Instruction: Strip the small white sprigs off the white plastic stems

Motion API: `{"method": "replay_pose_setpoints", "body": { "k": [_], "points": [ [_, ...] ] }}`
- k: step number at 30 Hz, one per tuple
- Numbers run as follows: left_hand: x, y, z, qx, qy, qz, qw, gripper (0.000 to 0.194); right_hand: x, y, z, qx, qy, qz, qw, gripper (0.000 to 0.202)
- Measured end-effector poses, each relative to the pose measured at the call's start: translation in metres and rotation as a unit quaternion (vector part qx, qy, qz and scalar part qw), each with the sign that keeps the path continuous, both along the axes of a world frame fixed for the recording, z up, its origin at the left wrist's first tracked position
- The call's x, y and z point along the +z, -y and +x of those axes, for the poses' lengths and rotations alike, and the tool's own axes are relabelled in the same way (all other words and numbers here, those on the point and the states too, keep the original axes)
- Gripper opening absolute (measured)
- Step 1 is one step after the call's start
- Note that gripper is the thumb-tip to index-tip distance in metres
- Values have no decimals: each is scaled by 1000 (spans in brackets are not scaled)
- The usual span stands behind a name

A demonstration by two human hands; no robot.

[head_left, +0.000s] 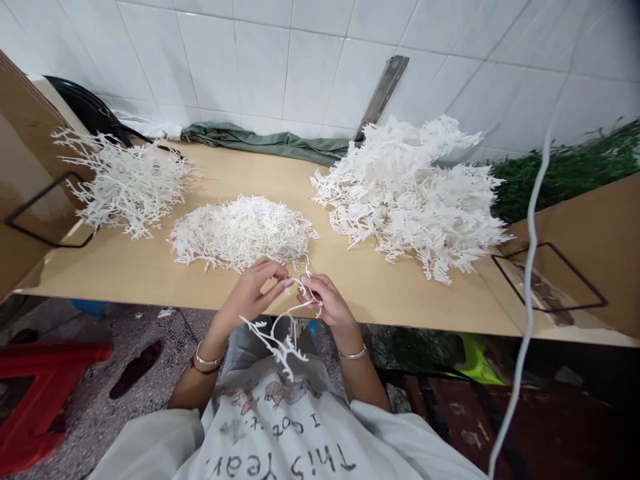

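Close to the table's front edge, my left hand (260,287) and my right hand (327,299) meet over a white artificial branch (283,337). The fingers of both are pinched on its thin stems, and its forked twigs hang down in front of my shirt. Just beyond my hands lies a low heap of small white twig pieces (245,232). To the right is a bigger, fluffier pile of white branches (410,193). A looser bunch of white branches (133,180) rests at the far left. Fingertips partly hide where the stems meet.
The tan table (150,283) ends at cardboard side panels with black wire loops. A metal bar (383,97) leans on the tiled wall beside rolled green cloth (270,142). A pale cable (533,233) hangs at right. Green artificial foliage (565,170) lies behind. A red stool (45,393) stands below left.
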State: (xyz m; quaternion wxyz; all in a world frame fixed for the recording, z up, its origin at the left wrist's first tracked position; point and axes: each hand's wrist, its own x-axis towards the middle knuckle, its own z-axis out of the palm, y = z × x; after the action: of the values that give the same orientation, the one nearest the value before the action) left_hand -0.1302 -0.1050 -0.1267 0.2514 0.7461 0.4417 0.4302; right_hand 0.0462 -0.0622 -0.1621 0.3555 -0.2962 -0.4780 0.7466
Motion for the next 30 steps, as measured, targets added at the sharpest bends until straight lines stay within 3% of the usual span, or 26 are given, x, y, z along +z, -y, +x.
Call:
{"method": "replay_pose_setpoints", "body": {
  "k": [2, 6, 13, 16, 22, 27, 30],
  "points": [
    [-7, 5, 3, -12, 83, -91, 992, 18, -1, 2, 0, 5, -10, -12, 1000, 39],
    [-17, 15, 9, -86, 242, -272, 927, 25, 2, 7, 1, 23, -41, -38, 998, 44],
    [-18, 19, 24, -120, 316, -329, 882, 34, 12, 16, -3, 69, -96, -65, 991, 49],
    [-21, 18, 30, -97, 334, -309, 885, 43, 13, 13, 1, 60, -113, -64, 990, 48],
    [-29, 14, 27, 41, 351, -174, 919, 46, 22, -10, 23, -44, -126, -20, 991, 53],
    [-17, -10, 15, 159, 256, -78, 950, 20, 19, -11, 16, -103, -71, 24, 992, 39],
    [-14, -27, 6, 279, 101, 23, 955, 26, 9, -13, 8, -149, -49, 43, 987, 39]
  ]
}}
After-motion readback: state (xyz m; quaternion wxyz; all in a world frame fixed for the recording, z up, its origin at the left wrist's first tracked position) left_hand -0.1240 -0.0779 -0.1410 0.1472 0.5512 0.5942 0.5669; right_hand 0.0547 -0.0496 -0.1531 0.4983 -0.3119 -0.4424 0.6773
